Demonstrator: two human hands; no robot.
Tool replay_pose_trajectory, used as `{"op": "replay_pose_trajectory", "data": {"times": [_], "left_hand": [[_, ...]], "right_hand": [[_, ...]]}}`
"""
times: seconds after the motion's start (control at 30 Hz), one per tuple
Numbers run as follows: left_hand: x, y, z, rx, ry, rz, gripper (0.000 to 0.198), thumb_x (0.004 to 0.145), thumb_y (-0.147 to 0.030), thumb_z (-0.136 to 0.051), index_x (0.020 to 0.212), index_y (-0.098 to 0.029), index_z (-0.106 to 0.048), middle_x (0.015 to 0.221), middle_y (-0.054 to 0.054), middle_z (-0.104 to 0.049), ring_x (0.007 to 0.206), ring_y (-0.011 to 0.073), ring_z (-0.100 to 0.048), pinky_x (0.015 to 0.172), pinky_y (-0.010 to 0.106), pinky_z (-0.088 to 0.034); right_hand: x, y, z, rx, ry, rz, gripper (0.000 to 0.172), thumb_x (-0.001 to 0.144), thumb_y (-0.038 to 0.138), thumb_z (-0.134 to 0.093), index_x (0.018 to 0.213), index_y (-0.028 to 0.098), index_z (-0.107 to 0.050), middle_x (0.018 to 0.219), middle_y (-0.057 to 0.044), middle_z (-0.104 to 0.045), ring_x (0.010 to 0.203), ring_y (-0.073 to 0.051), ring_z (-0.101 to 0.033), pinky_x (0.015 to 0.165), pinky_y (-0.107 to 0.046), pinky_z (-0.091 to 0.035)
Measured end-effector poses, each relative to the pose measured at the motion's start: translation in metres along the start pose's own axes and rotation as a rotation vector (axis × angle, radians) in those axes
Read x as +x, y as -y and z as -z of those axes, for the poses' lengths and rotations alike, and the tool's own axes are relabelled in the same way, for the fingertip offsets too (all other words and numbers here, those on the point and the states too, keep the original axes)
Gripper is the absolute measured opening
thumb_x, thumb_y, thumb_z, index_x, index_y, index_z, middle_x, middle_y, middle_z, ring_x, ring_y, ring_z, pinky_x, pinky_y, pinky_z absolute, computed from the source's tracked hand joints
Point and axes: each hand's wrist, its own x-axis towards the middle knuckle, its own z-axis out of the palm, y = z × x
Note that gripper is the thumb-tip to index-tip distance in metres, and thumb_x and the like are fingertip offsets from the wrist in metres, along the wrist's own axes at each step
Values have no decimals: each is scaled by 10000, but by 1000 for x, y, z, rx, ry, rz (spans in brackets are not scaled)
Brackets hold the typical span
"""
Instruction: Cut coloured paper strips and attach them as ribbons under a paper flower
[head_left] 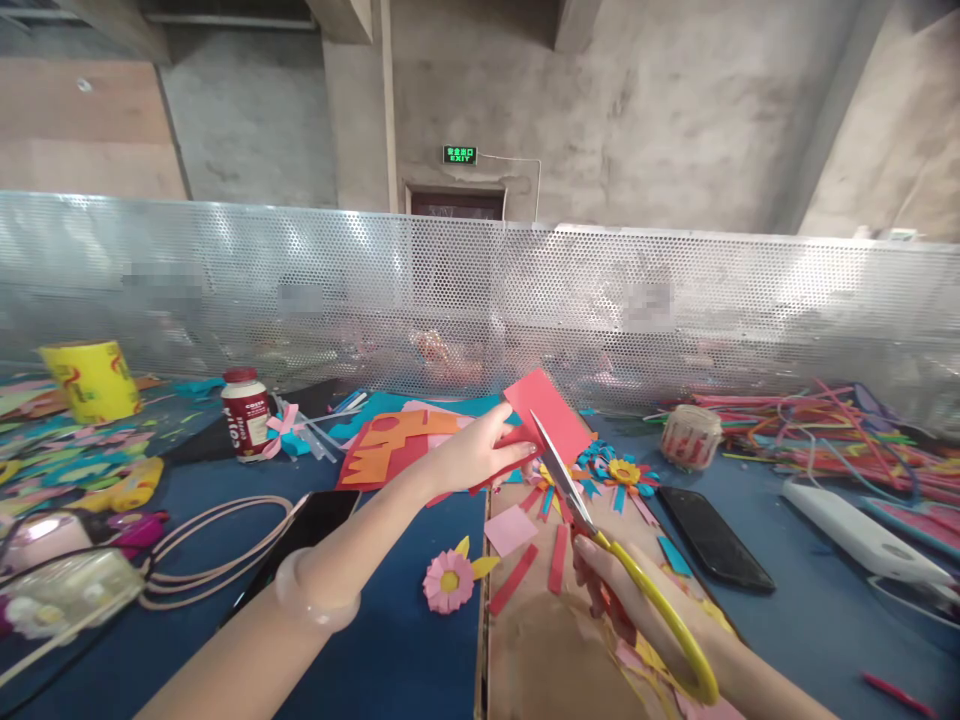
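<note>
My left hand [501, 455] pinches a sheet of red paper [559, 415] at its lower left side, holding it raised above the table. In my right hand [611, 575] is a pair of scissors with yellow handles [664, 610]. The blades [559, 470] point up and left, lying across the edge of the red paper near my left fingertips. Below my hands, red paper strips [514, 580] and a pink paper square [511, 532] rest on a brown board [555, 650]. A pink paper flower [448, 581] with yellow leaves lies to the left.
Blue-and-yellow paper flowers [622, 472] sit beyond the board. Phones lie on both sides, one black phone [716, 538] at right. A Costa bottle [246, 415], yellow roll [91, 382], coiled cable [217, 550], white power strip [866, 535] and coloured sticks [817, 430] surround the work. A perforated metal screen [337, 290] stands behind.
</note>
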Motion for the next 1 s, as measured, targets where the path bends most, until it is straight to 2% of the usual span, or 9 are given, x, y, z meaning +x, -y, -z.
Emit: {"op": "replay_pose_trajectory", "data": {"times": [0.13,0.23,0.4,0.57,0.67,0.83,1.0], "left_hand": [[0,2,1,-3,14,0,333,853,-343,-512,1131,-181,-426,819,33,-622,423,50,-426,400,202,-333],[0,3,1,1,28,6,357,855,-340,-514,1150,-168,-411,804,31,-611,421,51,-426,385,202,-323],[1,1,2,5,33,16,375,855,-313,-519,1175,-162,-394,849,40,-613,420,43,-437,385,198,-342],[0,0,2,-2,38,23,367,852,-294,-514,1170,-160,-389,857,38,-607,414,39,-434,378,192,-340],[0,1,1,14,35,31,367,848,-307,-517,1161,-160,-394,830,28,-593,413,42,-434,376,194,-333],[1,4,1,8,25,22,387,844,-336,-522,1168,-162,-401,767,8,-572,414,51,-425,386,206,-326],[1,3,0,9,23,41,371,835,-335,-527,1137,-153,-413,820,39,-606,435,65,-457,405,215,-338]], "right_hand": [[1,-4,3,76,20,18,512,766,663,-446,858,177,-578,713,-41,-617,617,-161,-576,538,-234,-449],[2,-7,5,89,9,44,517,763,662,-451,878,180,-598,778,-58,-639,702,-187,-594,594,-241,-472],[7,-18,4,7,5,87,496,787,640,-416,769,170,-573,659,-39,-590,604,-154,-529,526,-218,-427],[15,-28,-1,-29,-55,99,486,784,632,-406,719,171,-543,631,-25,-555,571,-134,-488,514,-204,-407],[13,-25,-3,-70,-68,120,490,782,635,-395,689,173,-530,598,-15,-528,562,-132,-483,510,-203,-401],[5,-20,-6,-152,-173,157,474,821,604,-339,720,181,-527,555,7,-492,501,-118,-435,473,-205,-372],[21,-36,-3,-109,-87,141,493,782,629,-380,670,174,-535,568,-12,-518,515,-131,-470,476,-208,-402]]}}
